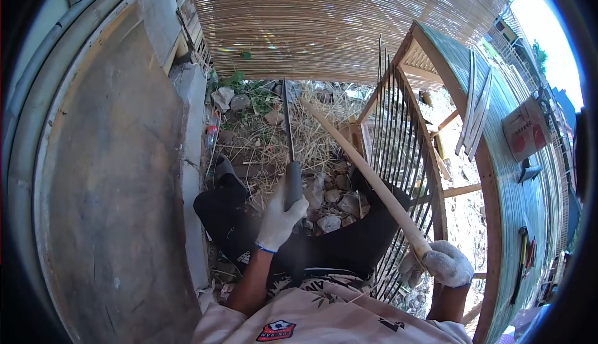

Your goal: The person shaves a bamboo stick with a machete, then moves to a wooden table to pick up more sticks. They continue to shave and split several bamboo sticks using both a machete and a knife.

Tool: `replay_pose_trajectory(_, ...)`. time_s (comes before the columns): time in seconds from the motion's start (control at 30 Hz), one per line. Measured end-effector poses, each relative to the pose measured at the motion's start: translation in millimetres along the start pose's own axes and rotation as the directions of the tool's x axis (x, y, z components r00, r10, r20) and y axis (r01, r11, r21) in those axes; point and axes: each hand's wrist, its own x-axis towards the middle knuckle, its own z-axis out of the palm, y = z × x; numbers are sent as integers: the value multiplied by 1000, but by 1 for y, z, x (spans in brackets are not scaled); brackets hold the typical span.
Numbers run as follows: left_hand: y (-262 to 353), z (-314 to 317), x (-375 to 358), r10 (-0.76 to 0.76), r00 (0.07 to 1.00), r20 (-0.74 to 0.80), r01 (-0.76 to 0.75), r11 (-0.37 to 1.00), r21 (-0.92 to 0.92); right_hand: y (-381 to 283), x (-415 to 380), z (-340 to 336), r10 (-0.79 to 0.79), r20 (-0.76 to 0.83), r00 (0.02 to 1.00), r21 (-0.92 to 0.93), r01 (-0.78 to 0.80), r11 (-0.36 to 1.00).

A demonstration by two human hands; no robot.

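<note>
My left hand (280, 222), in a white work glove with a blue cuff edge, is closed around the dark handle of a long-bladed knife (289, 126). Its narrow dark blade points away from me over the straw-littered ground. In a greyish-white glove, my right hand (443, 264) grips the thick near end of a pale wooden pole (367, 172). The pole slants up and leftward, its thinner far end close to the blade without clearly touching it. Part of the pole crosses in front of my right leg and the slatted frame.
A bamboo screen (299, 26) closes off the far side. Left stands a large worn board (118, 176) beside a concrete ledge (194, 176). At right, a wooden frame with dark slats (405, 126) adjoins a bench (507, 200) carrying thin strips (474, 107), a box (527, 129) and tools (522, 260).
</note>
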Motion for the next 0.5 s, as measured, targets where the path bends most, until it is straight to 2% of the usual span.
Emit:
replay_pose_trajectory(0.03, 10, 0, 0, 17, 1000, 24, -16, 999, -35, -6, 12, 12, -66, -45, 997, 62, 69, 996)
replay_pose_trajectory(0.07, 21, 1, -1, 35, 998, 48, -32, 997, -67, -6, 23, 16, -74, -39, 997, 65, 76, 995)
replay_pose_trajectory(0.1, 36, 4, -4, 66, 995, 76, -58, 993, -100, -4, 37, 18, -122, 8, 992, 165, 119, 979)
replay_pose_trajectory(0.13, 42, 5, -4, 70, 995, 72, -63, 994, -92, -4, 52, 20, -174, 49, 983, 264, 155, 952)
replay_pose_trajectory(0.2, 49, 10, -3, 175, 975, 137, -181, 983, 31, -16, 82, 22, -200, 171, 965, 395, 119, 911)
replay_pose_trajectory(0.27, 68, 26, -3, 161, 972, 171, -168, 986, 25, -43, 110, 41, -293, 134, 947, 618, 151, 771)
replay_pose_trajectory(0.33, 76, 36, 4, 455, 872, 181, -490, 812, 317, -54, 138, 41, -298, 242, 923, 621, 89, 779)
replay_pose_trajectory(0.37, 81, 39, 6, 408, 899, 160, -438, 829, 348, -67, 140, 45, -316, 132, 940, 594, 180, 784)
replay_pose_trajectory(0.4, 88, 41, 9, 413, 896, 164, -444, 826, 347, -78, 145, 41, -321, 128, 938, 593, 187, 783)
replay_pose_trajectory(0.47, 103, 45, 18, 373, 911, 174, -406, 883, 234, -94, 154, 33, -295, 87, 952, 511, 212, 833)
replay_pose_trajectory(0.5, 103, 45, 28, 489, 856, 165, -515, 782, 350, -100, 159, 34, -279, -38, 959, 441, 267, 857)
